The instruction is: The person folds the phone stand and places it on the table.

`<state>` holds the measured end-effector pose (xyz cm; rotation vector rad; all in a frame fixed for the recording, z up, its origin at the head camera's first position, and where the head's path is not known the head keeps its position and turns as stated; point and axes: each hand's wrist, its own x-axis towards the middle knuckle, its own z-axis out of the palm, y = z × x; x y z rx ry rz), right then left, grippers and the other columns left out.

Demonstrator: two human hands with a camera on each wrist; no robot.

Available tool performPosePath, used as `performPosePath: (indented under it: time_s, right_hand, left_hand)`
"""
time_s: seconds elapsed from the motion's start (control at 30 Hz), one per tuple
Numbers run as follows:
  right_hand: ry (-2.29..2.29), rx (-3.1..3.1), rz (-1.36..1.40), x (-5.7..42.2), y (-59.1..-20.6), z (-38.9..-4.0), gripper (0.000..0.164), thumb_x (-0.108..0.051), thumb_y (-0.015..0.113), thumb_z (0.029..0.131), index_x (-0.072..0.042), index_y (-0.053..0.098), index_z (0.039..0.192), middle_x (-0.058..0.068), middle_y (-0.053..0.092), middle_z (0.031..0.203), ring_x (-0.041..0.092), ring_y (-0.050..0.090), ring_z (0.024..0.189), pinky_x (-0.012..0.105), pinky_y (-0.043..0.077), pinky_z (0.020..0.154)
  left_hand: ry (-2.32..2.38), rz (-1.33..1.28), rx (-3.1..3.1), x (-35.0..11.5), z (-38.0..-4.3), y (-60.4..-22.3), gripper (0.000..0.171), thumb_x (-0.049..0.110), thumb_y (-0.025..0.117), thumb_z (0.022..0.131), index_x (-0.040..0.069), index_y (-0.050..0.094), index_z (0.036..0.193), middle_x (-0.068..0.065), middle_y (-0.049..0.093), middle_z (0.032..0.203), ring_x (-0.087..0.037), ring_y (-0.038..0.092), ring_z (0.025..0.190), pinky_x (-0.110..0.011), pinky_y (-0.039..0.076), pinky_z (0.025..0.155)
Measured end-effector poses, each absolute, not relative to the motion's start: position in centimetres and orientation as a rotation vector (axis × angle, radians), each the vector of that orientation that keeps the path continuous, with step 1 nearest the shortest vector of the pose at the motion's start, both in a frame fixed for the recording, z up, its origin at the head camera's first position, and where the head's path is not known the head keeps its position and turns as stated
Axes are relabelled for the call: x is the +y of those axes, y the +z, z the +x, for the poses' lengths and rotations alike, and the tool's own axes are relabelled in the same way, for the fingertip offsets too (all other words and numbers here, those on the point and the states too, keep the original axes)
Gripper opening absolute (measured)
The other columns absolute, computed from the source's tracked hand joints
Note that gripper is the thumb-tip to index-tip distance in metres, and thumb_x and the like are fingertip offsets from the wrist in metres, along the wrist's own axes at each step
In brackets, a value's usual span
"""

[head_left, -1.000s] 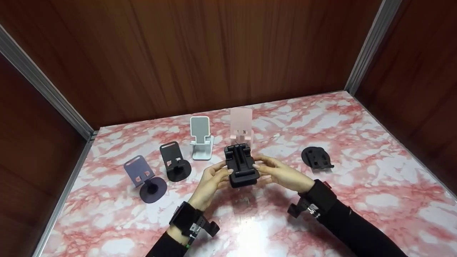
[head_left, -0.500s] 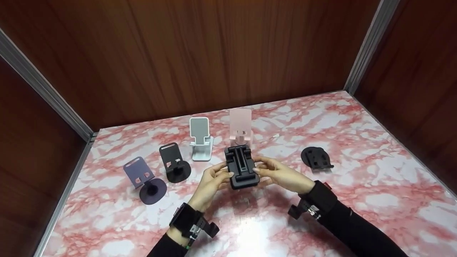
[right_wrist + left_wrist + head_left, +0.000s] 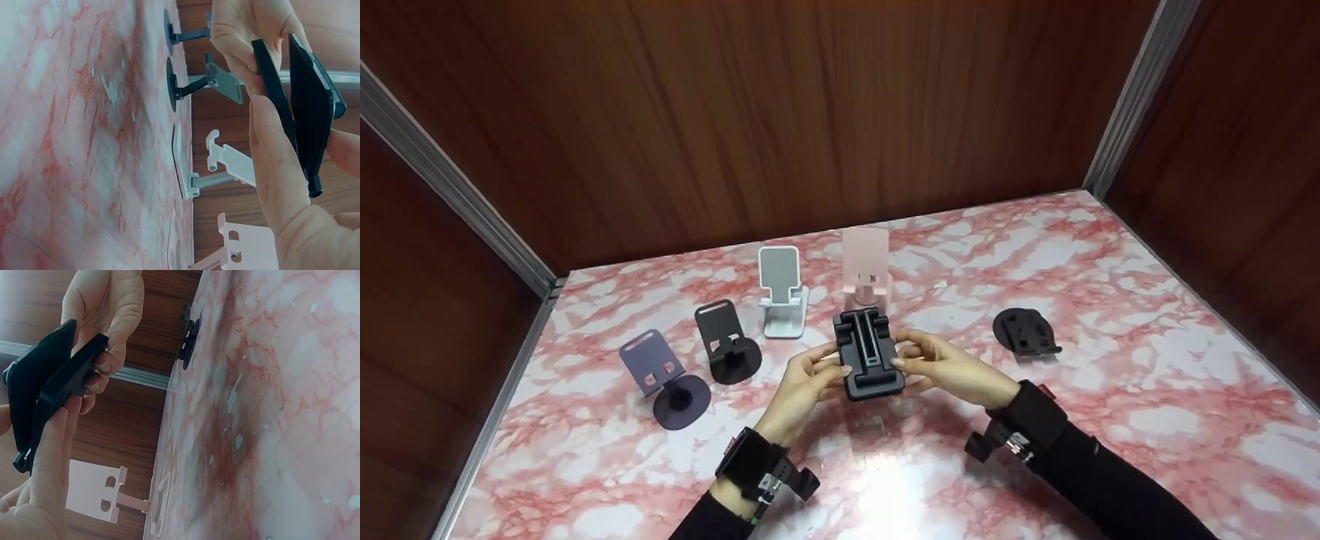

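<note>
A black folding phone stand (image 3: 879, 381) is held up over the marbled tabletop, its slotted face towards the head view. My left hand (image 3: 804, 386) grips its left edge, thumb on top and fingers beneath. On the opposite edge my right hand (image 3: 956, 369) pinches it the same way. From the left wrist the stand (image 3: 70, 379) appears as two plates spread in a narrow V, joined at a hinge. The right wrist view shows that same gap between the plates, with fingers (image 3: 275, 152) lying along the outer side of one plate.
Behind the hands stand a pink phone stand (image 3: 866, 251) and a white one (image 3: 780, 274). A dark grey stand (image 3: 720, 322) and a purple one (image 3: 651, 362) are at left. A folded black round-based stand (image 3: 1024, 331) lies right. Wooden panels (image 3: 810, 112) enclose the table.
The held phone stand has tilted, so its slotted face turns more towards the head view and its thick front edge shows less. Both hands keep their grip in nearly the same place.
</note>
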<state>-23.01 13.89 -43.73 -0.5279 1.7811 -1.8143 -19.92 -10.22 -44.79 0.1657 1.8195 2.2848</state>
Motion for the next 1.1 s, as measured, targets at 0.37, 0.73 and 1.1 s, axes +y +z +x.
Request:
performPosePath:
  time_s: [0.37,0.73,1.1]
  right_hand:
    - [-1.815,1.814,-0.512,13.87,-43.76,-22.94,0.058,-0.011,0.06,0.096,0.004,0.03,0.143,0.015,0.057,0.114,0.022,0.064,0.09,0.043,0.055,0.084]
    - [-1.781,1.833,-0.535,13.99,-43.89,-22.99,0.045,-0.01,0.06,0.096,0.002,0.039,0.133,0.011,0.059,0.101,0.024,0.064,0.087,0.05,0.054,0.084]
    - [-1.771,1.876,-0.505,14.53,-43.75,-22.91,0.053,-0.01,0.06,0.096,0.004,0.033,0.14,0.014,0.059,0.109,0.023,0.064,0.091,0.048,0.054,0.085]
  left_hand:
    - [2.29,0.221,1.801,-10.06,-19.89,-44.8,0.055,-0.002,0.059,0.087,-0.012,0.041,0.138,-0.02,0.067,0.11,-0.018,0.069,0.081,-0.034,0.058,0.077]
    - [2.31,0.282,1.746,-10.03,-19.81,-45.16,0.052,-0.005,0.058,0.089,-0.014,0.04,0.137,-0.023,0.066,0.112,-0.024,0.068,0.091,-0.04,0.056,0.082]
    - [2.204,0.331,1.85,-9.77,-19.91,-44.56,0.052,-0.001,0.057,0.092,-0.013,0.038,0.14,-0.025,0.063,0.117,-0.026,0.067,0.097,-0.042,0.053,0.089]
